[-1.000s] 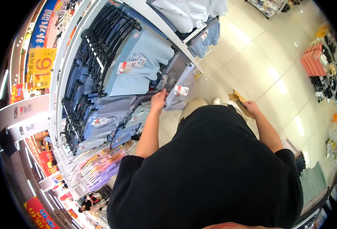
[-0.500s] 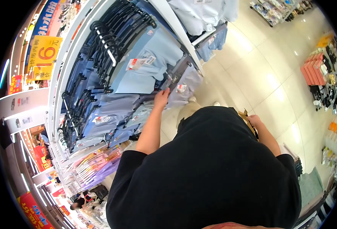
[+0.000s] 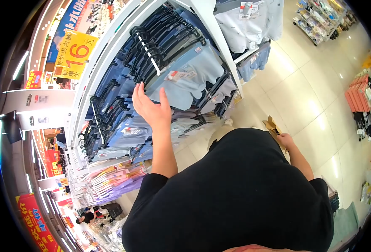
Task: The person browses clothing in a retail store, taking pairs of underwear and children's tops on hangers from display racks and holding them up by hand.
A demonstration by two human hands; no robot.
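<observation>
My left hand is raised with thumb and fingers spread, holding nothing. It is in front of the rack, nearest to a light blue pair of boxer briefs that hangs at the front of a row of black hangers. A red and white price tag is on that pair. Lower on the rack hang more blue and grey pairs with tags. Down by my right side, my right hand is closed round a brown cardboard-like item, whose full shape my shirt partly hides.
A yellow sign reading 16 stands left of the rack's white frame. Pale grey garments hang beyond it. Across the tiled floor are other display stands and pink goods. A person is far off, lower left.
My left hand has left the grey garment on the lower rack, moved up and left, and opened. The view has shifted. My right hand still grips the brown item.
</observation>
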